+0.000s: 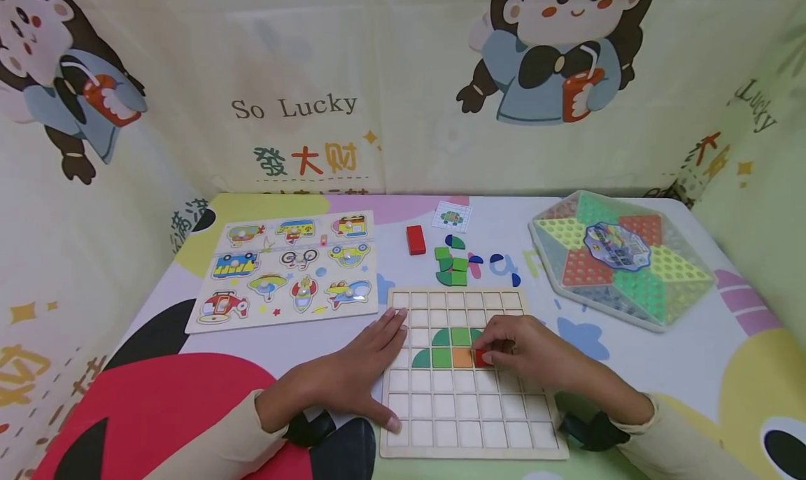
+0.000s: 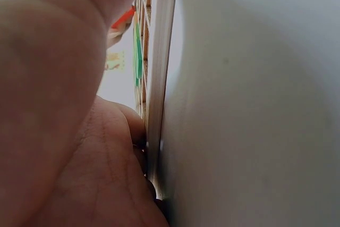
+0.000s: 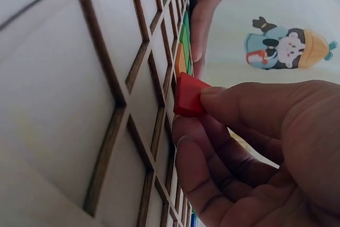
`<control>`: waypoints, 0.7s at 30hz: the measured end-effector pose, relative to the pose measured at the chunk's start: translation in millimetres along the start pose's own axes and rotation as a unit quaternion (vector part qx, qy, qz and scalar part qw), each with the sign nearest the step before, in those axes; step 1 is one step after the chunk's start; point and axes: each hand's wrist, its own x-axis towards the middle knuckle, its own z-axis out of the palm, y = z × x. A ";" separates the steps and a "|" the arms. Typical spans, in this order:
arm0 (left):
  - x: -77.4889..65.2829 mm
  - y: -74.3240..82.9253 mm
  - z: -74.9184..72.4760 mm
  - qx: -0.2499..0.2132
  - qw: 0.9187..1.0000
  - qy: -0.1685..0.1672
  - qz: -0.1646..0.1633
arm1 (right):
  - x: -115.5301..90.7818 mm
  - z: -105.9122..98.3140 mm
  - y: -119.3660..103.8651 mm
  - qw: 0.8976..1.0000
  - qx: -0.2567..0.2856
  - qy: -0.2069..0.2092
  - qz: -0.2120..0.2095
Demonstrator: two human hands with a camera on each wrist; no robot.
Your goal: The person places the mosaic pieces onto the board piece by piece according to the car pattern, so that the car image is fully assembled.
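- Pale wood is forming the gridded board (image 1: 472,454).
- The left hand (image 1: 360,366) is resting spread along the board's left edge.
- The right hand (image 1: 527,348) is pinching a thick, plain, bright-red tile (image 3: 189,98) at the cell just right of the orange tile (image 1: 462,357).
- Green tiles (image 1: 461,336), some curved, are lying beside and beyond the orange one.
- Farther off, loose green pieces (image 1: 460,264) are lying near a red block (image 1: 415,240).

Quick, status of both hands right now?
Left hand: open, resting at the left edge of the grid board.
Right hand: closed, pinching a red piece between thumb and fingers.
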 end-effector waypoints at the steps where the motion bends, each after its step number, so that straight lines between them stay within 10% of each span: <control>1: -0.1 -0.2 0.3 0.002 1.000 -0.001 0.000 | -0.5 0.6 0.0 1.000 -0.001 -0.001 0.003; 21: -0.8 -1.7 1.5 0.001 1.000 0.006 0.010 | -1.7 8.0 5.4 0.999 0.000 0.010 0.035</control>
